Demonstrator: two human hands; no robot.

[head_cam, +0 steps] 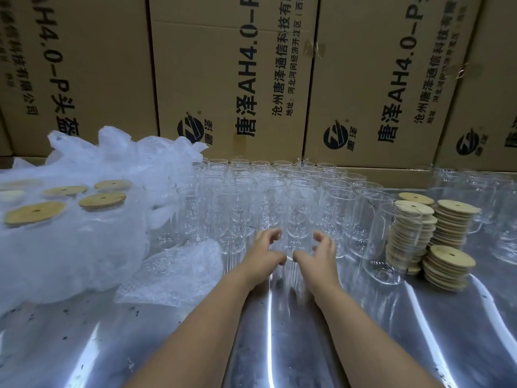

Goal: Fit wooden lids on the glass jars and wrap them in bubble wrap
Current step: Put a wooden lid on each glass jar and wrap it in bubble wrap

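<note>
Head view: steel table (419,331) offers open room in front of the jar block (265,197); bubble wrap (173,273) lies left of it, wooden lids (447,261) stacked right. Front jar (298,219): judged light, rigid, slippery, breakable; grasp mid-wall, neighbours crowd close. Left hand (265,249) and right hand (321,247) cup its sides; contact cannot be told.

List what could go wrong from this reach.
1. The left hand and right hand flank a front jar packed tight among other jars; lifting it could knock neighbours.
2. The tall lid stack right of them looks uneven; a bump could topple it.
</note>
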